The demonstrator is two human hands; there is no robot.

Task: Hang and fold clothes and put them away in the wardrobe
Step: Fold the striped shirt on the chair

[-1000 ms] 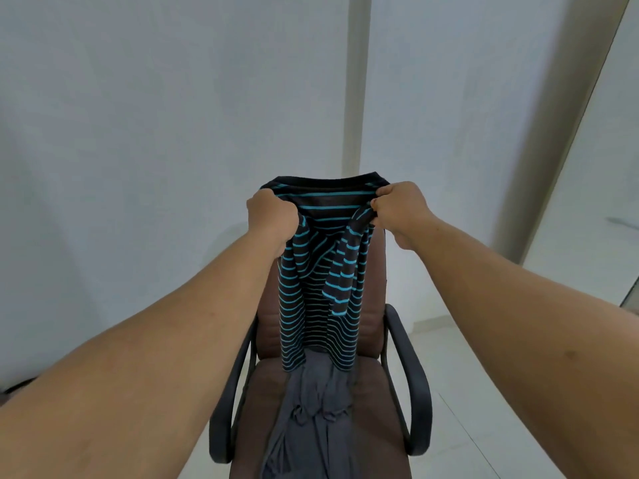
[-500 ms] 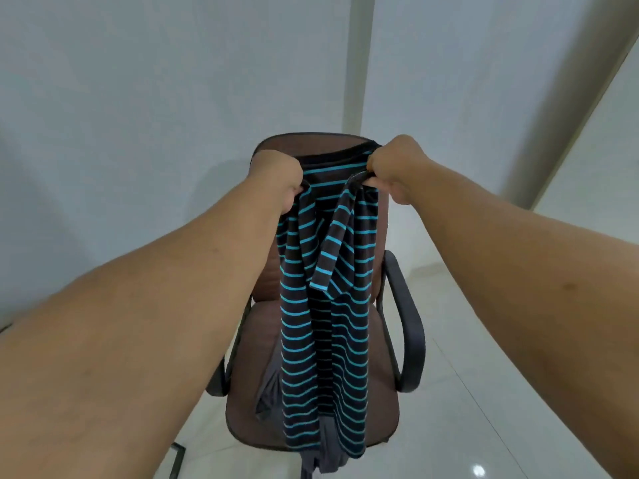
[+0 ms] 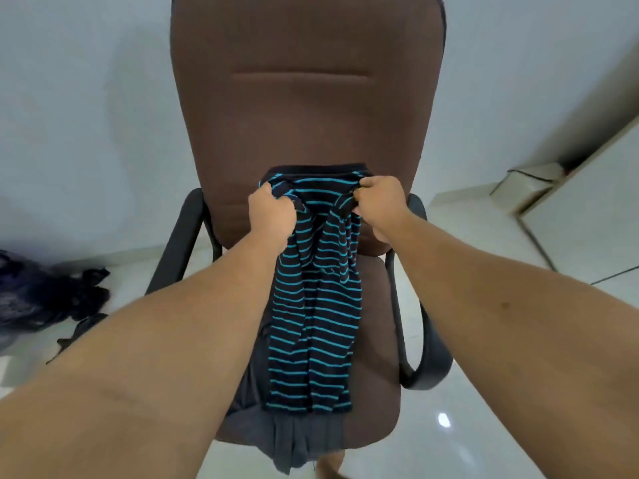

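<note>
Folding barely begun: your left hand (image 3: 273, 219) and right hand (image 3: 378, 205) each grip the dark, cyan-striped knit shirt (image 3: 313, 316) over the brown chair's seat (image 3: 378, 340); wardrobe remains.

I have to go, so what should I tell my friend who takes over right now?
Left hand and right hand: each grips a top corner of the striped shirt.
The shirt hangs folded lengthwise over the seat of the brown chair, its hem on the grey garment lying there.
Dark clothes lie on the floor at left.
Done: lengthwise fold.
Left: finish folding, put everything in the wardrobe.
</note>
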